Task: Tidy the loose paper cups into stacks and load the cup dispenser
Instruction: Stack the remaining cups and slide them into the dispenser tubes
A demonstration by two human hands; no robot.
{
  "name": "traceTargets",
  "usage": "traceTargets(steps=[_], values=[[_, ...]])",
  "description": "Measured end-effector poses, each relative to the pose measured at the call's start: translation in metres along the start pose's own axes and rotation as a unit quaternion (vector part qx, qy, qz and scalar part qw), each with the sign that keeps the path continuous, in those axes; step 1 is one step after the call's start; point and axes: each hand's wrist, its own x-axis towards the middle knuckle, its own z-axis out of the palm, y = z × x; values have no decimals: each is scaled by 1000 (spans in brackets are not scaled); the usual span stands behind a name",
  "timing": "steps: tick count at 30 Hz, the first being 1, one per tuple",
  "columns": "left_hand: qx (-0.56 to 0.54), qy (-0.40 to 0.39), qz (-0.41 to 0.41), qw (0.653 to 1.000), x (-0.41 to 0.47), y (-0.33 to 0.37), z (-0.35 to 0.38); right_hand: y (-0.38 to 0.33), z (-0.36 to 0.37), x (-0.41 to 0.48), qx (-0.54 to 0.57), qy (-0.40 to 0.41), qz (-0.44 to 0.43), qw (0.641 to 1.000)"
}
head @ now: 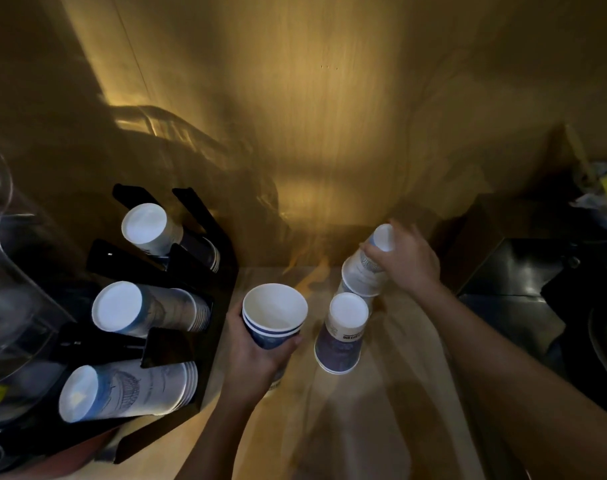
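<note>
My left hand [257, 358] grips a short stack of blue-and-white paper cups [273, 315], mouths up, just right of the dispenser. My right hand [407, 259] is closed on an upside-down white cup [381, 244] atop a leaning pile of inverted cups [360, 277] at the back of the counter. Another inverted cup [341, 336] stands between my hands. The black cup dispenser [222, 271] on the left holds three rows of stacked cups lying on their sides: top [156, 230], middle [139, 310] and bottom [122, 389].
A light wooden counter [329, 427] runs under my arms, with a wood wall behind. A clear glass container [4, 271] stands at far left. A dark sink or tray area [537, 289] lies to the right, with clutter at the far right edge.
</note>
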Motion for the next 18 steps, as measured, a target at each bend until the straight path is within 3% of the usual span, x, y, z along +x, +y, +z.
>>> traceTargets(steps=[7,14,18], values=[[-8,5,-28,1000,8,-10,-3,24,43,-8,-37,-189,-42,980],[-87,45,-104,990,16,-13,-9,26,55,-8,-39,-201,-40,978],[-228,75,-194,951,22,-14,-10,25,52,-6,-49,-199,-36,978]])
